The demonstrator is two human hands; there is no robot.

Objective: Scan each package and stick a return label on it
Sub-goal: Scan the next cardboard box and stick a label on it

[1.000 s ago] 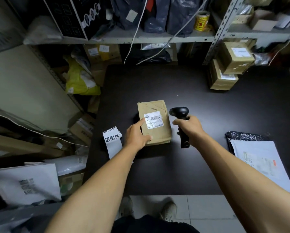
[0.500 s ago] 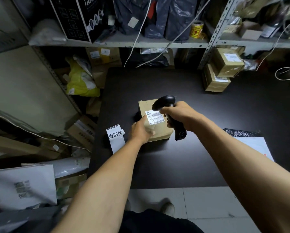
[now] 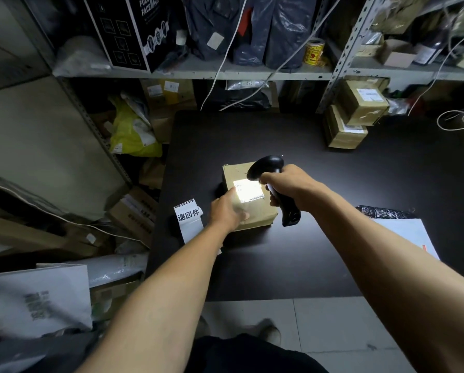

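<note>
1. While the scanner's light falls on the shipping label (image 3: 248, 190), I log the step in hand as the scan of the brown package (image 3: 249, 200); labelling is not yet done, since no return label shows on its top face.
2. Brown package: flat on the dark counter (image 3: 333, 265), shipping label upward and washed out by the glare.
3. Right hand (image 3: 290, 187): over the package's right edge, its grip closed round the handle of the black scanner (image 3: 276, 184); the scanner head sits above the package's far right corner, tilted down at the label.
4. Left hand (image 3: 227, 212): at the package's near left corner, palm down, fingers laid on the top face and steadying it. The picture is blurred there, so I cannot tell whether the grip curls over the edge or only presses.
5. Return-label strip (image 3: 189, 216): white, printed in black characters, just left of the package, lying at the counter's left edge.
6. Two stacked cartons (image 3: 354, 117): well beyond the package, to its far right.
7. White mailer (image 3: 403, 232) on a black bag (image 3: 381, 212): right of the package, past the right forearm.
8. Next move, in my judgement: set the scanner aside right of the package, reach left to the strip, peel one label and press it on the package's bare cardboard, clear of the barcode.
</note>
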